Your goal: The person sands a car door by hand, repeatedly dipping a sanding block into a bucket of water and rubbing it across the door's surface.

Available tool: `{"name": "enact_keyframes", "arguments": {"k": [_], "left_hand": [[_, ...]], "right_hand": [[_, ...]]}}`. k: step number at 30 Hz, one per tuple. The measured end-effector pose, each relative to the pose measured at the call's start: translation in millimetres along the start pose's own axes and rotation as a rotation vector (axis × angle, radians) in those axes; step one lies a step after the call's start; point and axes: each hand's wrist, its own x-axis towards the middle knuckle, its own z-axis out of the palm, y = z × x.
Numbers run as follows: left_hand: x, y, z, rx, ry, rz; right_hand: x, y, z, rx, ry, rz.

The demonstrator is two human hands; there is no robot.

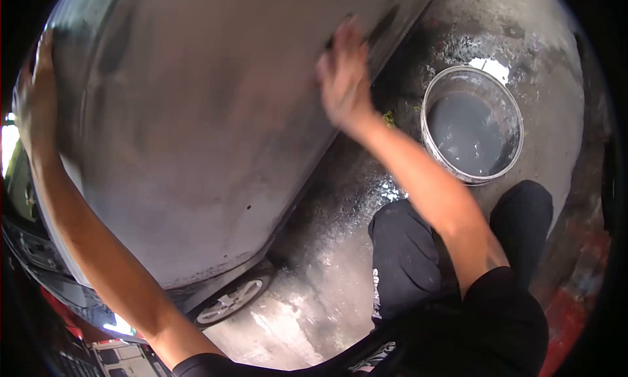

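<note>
A dull grey car body panel (196, 135), wet and smeared with dark patches, fills the left and middle of the head view. My right hand (347, 76) presses on it near its lower right edge, blurred by motion. Dark bits show beside and beyond its fingers, as of a thin dark piece under them; its kind is hidden. At the far left, my left hand (39, 102) rests with fingers stretched along the panel's other edge, near the window side, and appears to hold nothing. It too is somewhat blurred.
A round bucket (425, 125) of cloudy grey water stands on the wet concrete floor (556, 128), right of the panel. The car's wheel (232, 302) shows below the panel. My bent knees (405, 252) in dark trousers are close to the bucket. Red flooring (575, 311) lies lower right.
</note>
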Motion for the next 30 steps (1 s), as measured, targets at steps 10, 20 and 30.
{"name": "enact_keyframes", "arguments": {"k": [10,20,30], "left_hand": [[1.6,15.2,-2.9,-0.131,-0.037,-0.284],[40.8,38.4,-18.9,0.019,-0.472,-0.873],[1.5,84.5,-69.2,-0.066,-0.275,-0.352]], "right_hand": [[-129.1,-75.4,56.0,0.159,-0.078,-0.126],[-178.9,-93.0,81.2,0.325,-0.076,0.184],[-8.1,71.7,35.6,0.391,0.119,0.565]]}}
